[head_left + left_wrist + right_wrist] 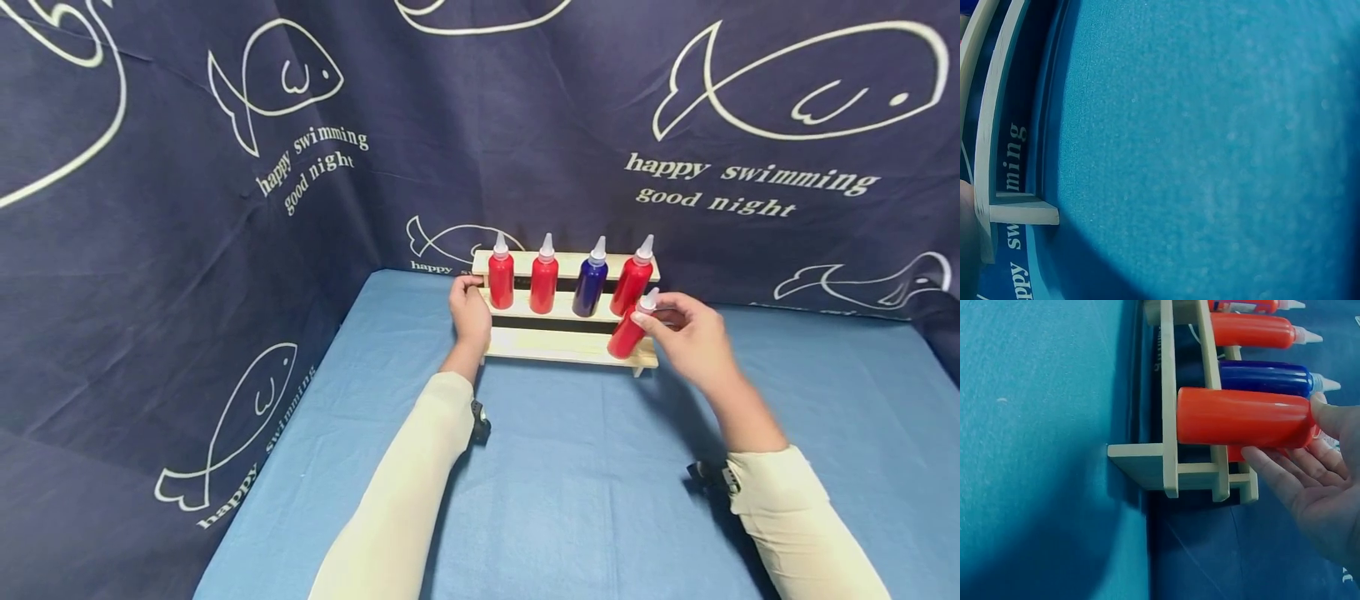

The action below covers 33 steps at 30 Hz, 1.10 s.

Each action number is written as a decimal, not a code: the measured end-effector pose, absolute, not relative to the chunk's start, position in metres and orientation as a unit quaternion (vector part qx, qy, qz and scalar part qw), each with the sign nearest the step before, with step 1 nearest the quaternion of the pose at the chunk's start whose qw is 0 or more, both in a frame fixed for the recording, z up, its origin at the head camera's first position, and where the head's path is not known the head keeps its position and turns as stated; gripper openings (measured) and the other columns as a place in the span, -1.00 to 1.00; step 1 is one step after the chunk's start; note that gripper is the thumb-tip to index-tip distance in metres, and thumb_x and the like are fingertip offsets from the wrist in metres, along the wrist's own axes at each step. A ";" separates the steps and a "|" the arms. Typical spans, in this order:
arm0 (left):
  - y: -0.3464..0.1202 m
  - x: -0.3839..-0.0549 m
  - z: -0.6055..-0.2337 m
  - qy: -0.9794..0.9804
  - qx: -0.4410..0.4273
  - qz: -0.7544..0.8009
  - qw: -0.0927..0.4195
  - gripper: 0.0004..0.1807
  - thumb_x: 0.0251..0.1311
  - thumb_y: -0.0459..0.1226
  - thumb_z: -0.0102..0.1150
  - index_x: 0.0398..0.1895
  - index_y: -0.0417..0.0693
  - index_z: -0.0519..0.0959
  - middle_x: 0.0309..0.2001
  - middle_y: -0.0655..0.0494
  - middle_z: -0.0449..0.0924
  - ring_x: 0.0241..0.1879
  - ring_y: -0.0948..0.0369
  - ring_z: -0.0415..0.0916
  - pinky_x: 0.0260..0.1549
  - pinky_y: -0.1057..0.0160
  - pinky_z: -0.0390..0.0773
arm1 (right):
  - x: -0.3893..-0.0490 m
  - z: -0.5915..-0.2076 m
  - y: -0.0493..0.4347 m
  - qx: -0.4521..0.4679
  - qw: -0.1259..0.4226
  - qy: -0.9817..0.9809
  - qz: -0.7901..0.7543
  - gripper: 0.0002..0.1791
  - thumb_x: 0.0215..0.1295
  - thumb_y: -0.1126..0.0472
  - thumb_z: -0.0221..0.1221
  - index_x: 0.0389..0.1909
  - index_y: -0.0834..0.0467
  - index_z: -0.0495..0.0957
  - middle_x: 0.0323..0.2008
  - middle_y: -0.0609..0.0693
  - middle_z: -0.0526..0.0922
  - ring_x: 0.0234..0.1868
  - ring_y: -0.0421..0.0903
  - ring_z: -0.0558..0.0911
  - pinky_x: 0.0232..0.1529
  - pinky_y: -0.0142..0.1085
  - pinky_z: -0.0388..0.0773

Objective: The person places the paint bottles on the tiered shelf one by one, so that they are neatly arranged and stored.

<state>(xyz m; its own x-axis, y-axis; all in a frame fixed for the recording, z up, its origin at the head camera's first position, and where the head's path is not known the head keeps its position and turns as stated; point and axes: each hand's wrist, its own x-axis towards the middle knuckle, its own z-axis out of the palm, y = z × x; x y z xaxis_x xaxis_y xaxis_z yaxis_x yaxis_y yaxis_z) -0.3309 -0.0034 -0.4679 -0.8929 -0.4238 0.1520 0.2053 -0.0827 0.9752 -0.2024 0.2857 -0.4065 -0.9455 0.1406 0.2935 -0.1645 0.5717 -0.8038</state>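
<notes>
My right hand (693, 337) pinches a red squeeze bottle (627, 335) near its clear pointed cap. That bottle's base is at the right end of the lowest step of a wooden tiered rack (551, 343); in the right wrist view the base meets the step's edge (1169, 425). On the step behind stand a red bottle (501, 282), a second red bottle (543, 286), a blue bottle (590, 289) and another red bottle (632, 283), partly covered by the held one. My left hand (470, 315) grips the rack's left end, its fingers partly hidden behind the wood.
A blue cloth (555, 483) covers the table under the rack. Dark blue fabric (480, 125) with white fish drawings and lettering hangs behind and on the left. Dark wrist cameras sit at the left cuff (450, 408) and right cuff (772, 479).
</notes>
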 end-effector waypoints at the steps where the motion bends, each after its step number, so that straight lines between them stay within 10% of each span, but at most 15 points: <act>1: -0.003 -0.331 -0.468 -0.642 0.084 -0.731 0.215 -0.76 0.33 -0.54 -0.18 -0.23 -0.37 0.56 -0.12 -0.17 0.59 -0.01 0.05 0.50 0.03 0.29 0.40 | -0.202 -0.406 0.285 0.008 0.162 -0.875 0.456 -0.60 0.34 0.16 0.42 0.08 0.32 0.66 -0.14 0.13 0.80 -0.32 -0.70 0.58 -0.22 -0.73 0.52; 4: -0.001 -0.330 -0.469 -0.640 0.082 -0.733 0.215 -0.76 0.33 -0.54 -0.18 -0.23 -0.38 0.56 -0.12 -0.19 0.59 -0.03 0.06 0.50 0.02 0.28 0.40 | -0.201 -0.406 0.282 0.008 0.150 -0.885 0.441 -0.56 0.35 0.09 0.42 0.11 0.28 0.66 -0.03 0.34 0.78 -0.29 -0.64 0.59 -0.22 -0.72 0.49; 11: -0.009 -0.333 -0.467 -0.641 0.080 -0.732 0.219 -0.76 0.34 -0.53 -0.19 -0.23 -0.37 0.55 -0.11 -0.23 0.59 0.00 0.00 0.51 0.02 0.31 0.39 | -0.203 -0.403 0.269 -0.014 0.142 -0.888 0.437 -0.49 0.33 0.03 0.44 0.17 0.25 0.64 0.08 0.30 0.76 0.03 0.24 0.78 -0.22 -0.77 0.44; 25: -0.010 -0.331 -0.467 -0.646 0.082 -0.727 0.218 -0.74 0.33 -0.55 -0.20 -0.19 -0.40 0.56 -0.10 -0.23 0.59 0.00 0.03 0.51 0.06 0.28 0.42 | -0.199 -0.406 0.263 -0.020 0.142 -0.883 0.446 -0.42 0.37 -0.03 0.40 0.26 0.23 0.58 0.14 0.27 0.71 0.14 0.22 0.72 -0.12 -0.76 0.47; 29: -0.011 -0.332 -0.467 -0.650 0.069 -0.728 0.209 -0.75 0.35 -0.57 -0.23 -0.22 -0.33 0.52 -0.14 -0.11 0.54 -0.02 0.12 0.46 0.05 0.31 0.40 | -0.196 -0.411 0.262 -0.016 0.110 -0.890 0.441 -0.24 0.43 -0.10 0.32 0.46 0.24 0.37 0.25 0.34 0.62 0.26 0.31 0.62 0.15 -0.20 0.70; 33: -0.020 -0.332 -0.461 -0.689 0.041 -0.702 0.176 -0.76 0.34 -0.58 -0.24 -0.19 -0.34 0.50 -0.12 -0.14 0.52 -0.04 0.09 0.45 0.03 0.30 0.40 | -0.191 -0.416 0.261 -0.011 0.067 -0.899 0.432 -0.07 0.45 -0.09 0.30 0.57 0.31 0.10 0.34 0.44 0.48 0.32 0.41 0.53 0.29 0.31 0.53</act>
